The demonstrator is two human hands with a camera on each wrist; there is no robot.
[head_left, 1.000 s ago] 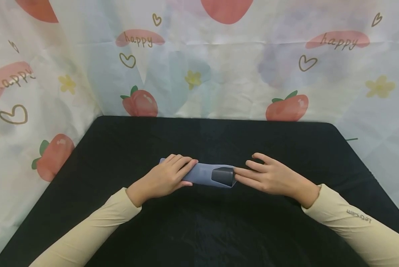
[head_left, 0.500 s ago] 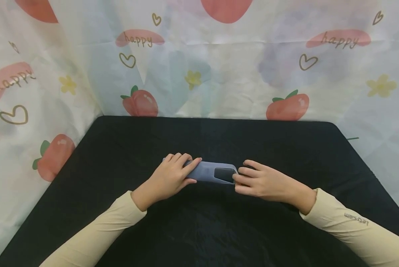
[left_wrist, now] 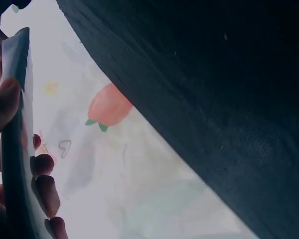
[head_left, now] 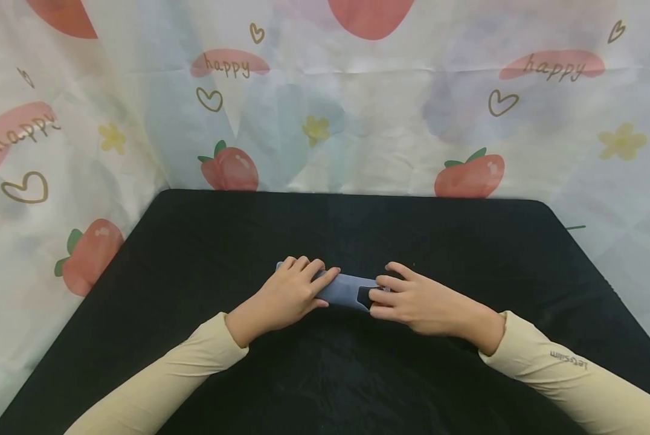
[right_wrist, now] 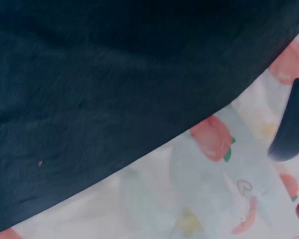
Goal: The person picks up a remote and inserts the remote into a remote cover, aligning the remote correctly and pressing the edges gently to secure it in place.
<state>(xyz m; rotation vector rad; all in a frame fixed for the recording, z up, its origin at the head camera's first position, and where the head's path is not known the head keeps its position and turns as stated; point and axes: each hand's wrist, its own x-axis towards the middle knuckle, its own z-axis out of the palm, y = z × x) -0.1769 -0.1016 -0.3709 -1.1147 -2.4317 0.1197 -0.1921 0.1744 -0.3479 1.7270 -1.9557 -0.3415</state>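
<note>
A slim blue-grey case with a dark panel near its right end is held above the black table. My left hand grips its left part, fingers over the far edge and thumb on the near edge. In the left wrist view, the case appears edge-on, with fingertips wrapped round it. My right hand bends its fingers over the right end, covering most of the dark panel; its thumb is hidden. At the right wrist view's edge, part of the case shows.
A black cloth covers the table beneath both hands. Behind and to the left hangs a pale curtain printed with strawberries, hearts and the word happy. The table's far edge runs along the curtain's foot.
Both hands shift slightly nearer each other, the left moving right with the case. My right fingers go from touching its end, fairly straight, to bending over the dark panel.
</note>
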